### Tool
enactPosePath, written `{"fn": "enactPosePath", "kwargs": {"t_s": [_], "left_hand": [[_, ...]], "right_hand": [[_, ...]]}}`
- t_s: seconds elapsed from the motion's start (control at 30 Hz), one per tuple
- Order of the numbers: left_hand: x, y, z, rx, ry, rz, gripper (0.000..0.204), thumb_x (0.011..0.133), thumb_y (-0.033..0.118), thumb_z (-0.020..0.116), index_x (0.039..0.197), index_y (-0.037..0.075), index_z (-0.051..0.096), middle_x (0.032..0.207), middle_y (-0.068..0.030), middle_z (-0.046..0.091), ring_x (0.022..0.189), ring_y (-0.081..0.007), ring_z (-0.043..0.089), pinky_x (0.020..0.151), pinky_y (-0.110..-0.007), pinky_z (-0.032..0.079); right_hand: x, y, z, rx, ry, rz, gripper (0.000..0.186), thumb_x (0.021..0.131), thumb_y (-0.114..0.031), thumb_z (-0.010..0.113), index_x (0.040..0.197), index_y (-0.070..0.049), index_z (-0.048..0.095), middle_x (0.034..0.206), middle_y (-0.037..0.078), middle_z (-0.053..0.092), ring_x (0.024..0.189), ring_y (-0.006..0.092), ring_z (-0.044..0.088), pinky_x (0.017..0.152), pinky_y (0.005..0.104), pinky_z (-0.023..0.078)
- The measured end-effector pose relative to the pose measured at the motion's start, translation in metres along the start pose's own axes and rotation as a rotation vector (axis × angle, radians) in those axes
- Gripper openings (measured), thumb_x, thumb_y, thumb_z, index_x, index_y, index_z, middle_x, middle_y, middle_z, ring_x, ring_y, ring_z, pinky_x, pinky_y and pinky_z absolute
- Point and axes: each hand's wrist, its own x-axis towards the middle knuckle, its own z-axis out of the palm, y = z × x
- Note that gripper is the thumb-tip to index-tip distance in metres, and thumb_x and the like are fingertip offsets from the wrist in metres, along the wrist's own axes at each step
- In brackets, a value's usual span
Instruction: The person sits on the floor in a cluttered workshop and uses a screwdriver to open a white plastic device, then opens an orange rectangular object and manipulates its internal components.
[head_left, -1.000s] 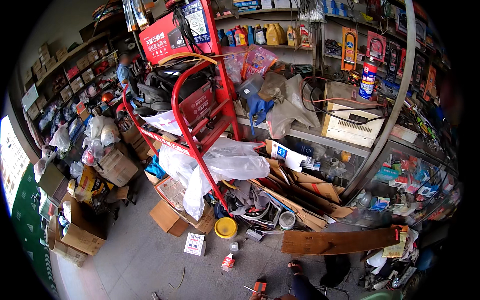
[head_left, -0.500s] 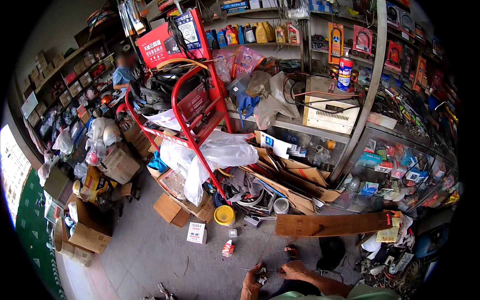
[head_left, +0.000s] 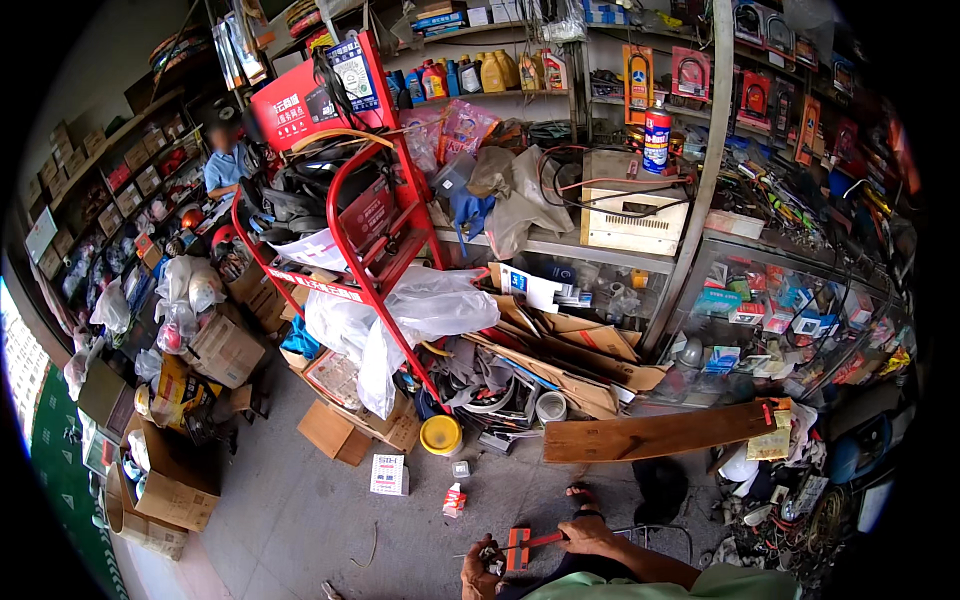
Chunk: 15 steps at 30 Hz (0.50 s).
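Low in the view, my right hand (head_left: 592, 534) is closed around the red handle of a screwdriver (head_left: 543, 541). Its thin shaft points left to my left hand (head_left: 478, 574). Those fingers are curled on a small dark metal part (head_left: 490, 556), too small and partly covered to name. The shaft runs at or past this part; whether it goes through cannot be made out. Just right of my left hand shows a flat orange-red piece (head_left: 518, 549), below the screwdriver. A sandalled foot (head_left: 580, 493) is beyond my right hand.
A wooden plank (head_left: 655, 432) lies ahead, with scrap parts (head_left: 790, 510) at its right. On the floor are a white box (head_left: 389, 474), a red-and-white packet (head_left: 454, 500) and a yellow-lidded tub (head_left: 440, 435). A loaded red rack (head_left: 350, 215) stands behind. Another person (head_left: 227, 165) is far left.
The screwdriver's red handle and the orange-red piece now show clearly between my hands. My left hand has shifted slightly left and down. The whole view has shifted a little.
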Motion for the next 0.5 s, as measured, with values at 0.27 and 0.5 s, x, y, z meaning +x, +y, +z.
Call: {"fn": "enactPosePath", "kwargs": {"t_s": [0.27, 0.5], "left_hand": [[-0.034, 0.015, 0.004, 0.067, -0.033, 0.211, 0.017, 0.082, 0.016, 0.062, 0.097, 0.008, 0.065, 0.071, -0.0002, 0.060, 0.054, -0.0085, 0.048, 0.043, -0.019, 0.037], [-0.038, 0.010, 0.028, -0.121, -0.020, 0.157, 0.013, 0.081, 0.010, 0.060, 0.093, 0.006, 0.064, 0.067, -0.0002, 0.056, 0.053, -0.0087, 0.047, 0.044, -0.019, 0.037]], "right_hand": [[-0.024, 0.042, -0.032, -0.042, 0.064, 0.203, 0.036, 0.079, -0.037, 0.059, 0.087, -0.003, 0.063, 0.078, 0.019, 0.065, 0.077, 0.0370, 0.064, 0.070, 0.0459, 0.051], [-0.023, 0.049, -0.041, -0.062, -0.093, 0.232, 0.034, 0.079, -0.039, 0.059, 0.085, -0.007, 0.065, 0.080, 0.015, 0.067, 0.077, 0.0323, 0.065, 0.069, 0.0432, 0.051]]}}
